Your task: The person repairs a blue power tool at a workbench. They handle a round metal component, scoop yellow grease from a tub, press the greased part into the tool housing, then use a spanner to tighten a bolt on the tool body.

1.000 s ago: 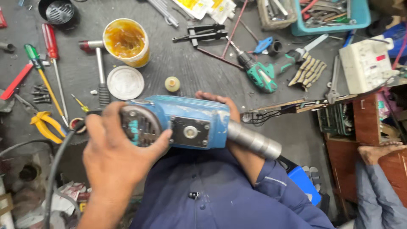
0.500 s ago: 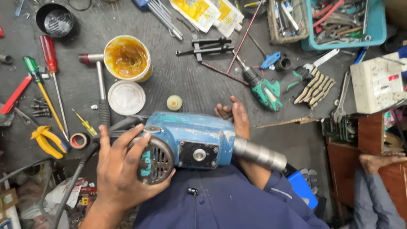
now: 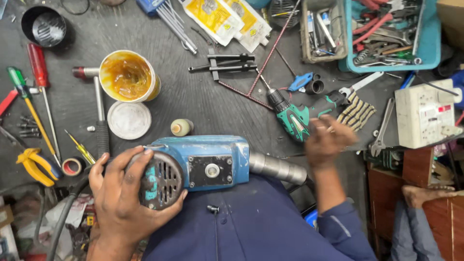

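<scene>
A blue corded power tool [image 3: 212, 159] with a grey metal nose [image 3: 278, 168] lies across my lap at the bench's front edge. My left hand [image 3: 121, 198] grips its round vented rear end. My right hand [image 3: 328, 142] is off the tool, blurred, at the handle of a green cordless drill [image 3: 295, 118] lying on the bench to the right. Whether the fingers close on the drill is unclear.
Behind the tool stand an open tub of amber grease [image 3: 126, 76], its white lid [image 3: 129, 120], a small bottle [image 3: 181, 127] and a hammer [image 3: 99, 111]. Screwdrivers [image 3: 37, 65] and yellow pliers [image 3: 36, 164] lie left. A blue tool tray [image 3: 391, 67] and white socket box [image 3: 425, 118] sit right.
My right hand let go of the blue tool's far side and swung right to the green drill. The left hand slid further round the tool's vented end.
</scene>
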Motion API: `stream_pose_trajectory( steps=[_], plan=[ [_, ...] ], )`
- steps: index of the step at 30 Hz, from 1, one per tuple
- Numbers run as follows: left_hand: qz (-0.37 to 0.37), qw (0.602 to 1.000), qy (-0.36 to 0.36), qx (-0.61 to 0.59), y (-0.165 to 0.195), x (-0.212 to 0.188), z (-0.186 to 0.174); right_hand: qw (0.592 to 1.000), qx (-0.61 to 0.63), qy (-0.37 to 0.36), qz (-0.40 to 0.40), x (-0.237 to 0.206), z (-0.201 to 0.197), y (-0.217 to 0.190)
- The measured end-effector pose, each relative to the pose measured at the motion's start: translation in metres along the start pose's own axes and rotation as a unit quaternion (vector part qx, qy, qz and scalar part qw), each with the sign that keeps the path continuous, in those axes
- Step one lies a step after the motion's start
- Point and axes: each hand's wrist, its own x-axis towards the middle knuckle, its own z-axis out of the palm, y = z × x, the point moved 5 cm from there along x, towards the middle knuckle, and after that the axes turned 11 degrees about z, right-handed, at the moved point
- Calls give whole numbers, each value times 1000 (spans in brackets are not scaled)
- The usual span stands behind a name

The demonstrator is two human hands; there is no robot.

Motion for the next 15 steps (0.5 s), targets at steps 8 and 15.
stream_pose_trajectory(
  steps=[8, 15],
  plan=[
    [-75, 996, 29, 37, 13, 1, 4, 958, 253, -124, -45, 45, -31, -29],
    [-42, 998, -7, 42, 6, -10, -7, 883, 342, -292, -135, 69, -18, -104]
  ],
)
